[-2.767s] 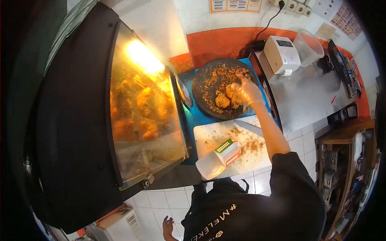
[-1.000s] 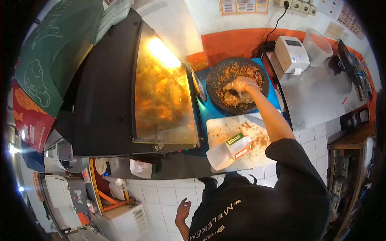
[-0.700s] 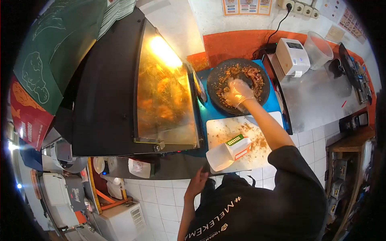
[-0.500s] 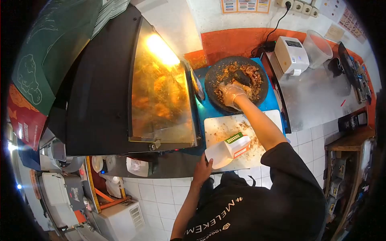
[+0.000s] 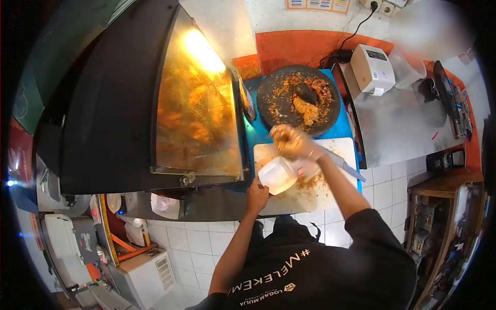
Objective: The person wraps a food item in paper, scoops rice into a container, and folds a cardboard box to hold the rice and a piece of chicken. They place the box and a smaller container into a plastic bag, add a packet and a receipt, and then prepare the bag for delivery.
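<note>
The right hand, in a thin clear glove, is curled shut around a golden-brown crumbed piece of fried food and hangs just above the white open-lidded paper box. Motion blur smears both hand and food. The bare left hand sits at the near corner of that box with its fingertips against the edge. I cannot tell whether they pinch it or only touch it.

The box lies on a white plastic cutting board strewn with brown crumbs, at the bench's front edge. A long steel knife lies on the board to the right. Behind the board, a round dark stone plate carries crumbs, another fried piece and a dark pestle. To the left stands a lit glass-fronted warming cabinet.
</note>
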{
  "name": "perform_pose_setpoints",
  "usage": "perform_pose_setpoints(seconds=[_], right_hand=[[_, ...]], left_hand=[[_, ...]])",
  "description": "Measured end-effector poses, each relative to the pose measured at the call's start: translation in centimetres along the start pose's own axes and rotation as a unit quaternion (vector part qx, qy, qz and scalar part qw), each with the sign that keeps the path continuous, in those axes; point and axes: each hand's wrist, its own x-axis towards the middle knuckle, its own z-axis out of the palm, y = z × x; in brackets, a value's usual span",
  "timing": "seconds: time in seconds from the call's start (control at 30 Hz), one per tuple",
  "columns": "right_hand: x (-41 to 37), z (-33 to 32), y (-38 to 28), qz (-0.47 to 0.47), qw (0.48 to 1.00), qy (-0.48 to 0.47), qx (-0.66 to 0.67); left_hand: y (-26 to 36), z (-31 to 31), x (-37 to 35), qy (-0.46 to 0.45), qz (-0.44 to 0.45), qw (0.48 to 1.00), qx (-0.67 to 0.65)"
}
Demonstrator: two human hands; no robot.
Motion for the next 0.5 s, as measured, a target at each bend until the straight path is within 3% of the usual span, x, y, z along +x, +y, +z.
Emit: perform_pose_setpoints(seconds=[0.03,0.07,0.1,0.17,0.23,0.3,0.37,0.5], right_hand=[[-1.9,1.4,-3.6,-0.013,0.982,-0.040,-0.186],[-3.8,2.9,-7.3,-0.040,0.928,-0.073,-0.364],[-4.7,3.1,-5.1,-0.150,0.906,0.021,-0.395],[-5.2,1.2,-3.9,-0.062,0.928,0.079,-0.360],[-3.9,-2.5,-1.5,-0.019,0.895,0.175,-0.411],[-1.8,-5.6,-1.9,0.088,0.857,0.293,-0.415],[1.0,-7.6,-0.4,0.123,0.801,0.341,-0.477],[5.5,-6.0,-0.3,0.231,0.753,0.325,-0.523]], left_hand=[[0.6,0.1,-0.1,-0.001,0.008,1.000,0.005],[-3.4,1.9,1.4,0.003,0.036,0.998,-0.043],[-2.5,1.5,1.0,-0.009,0.033,0.998,-0.054],[-1.3,0.7,0.0,-0.032,0.022,0.996,-0.076],[-2.8,0.8,0.1,-0.043,0.007,0.995,-0.088],[-3.7,1.0,-0.4,-0.047,0.004,0.990,-0.132],[-4.7,1.2,-1.1,-0.072,-0.019,0.982,-0.172],[-5.0,-1.9,-4.9,-0.164,-0.024,0.971,-0.171]])
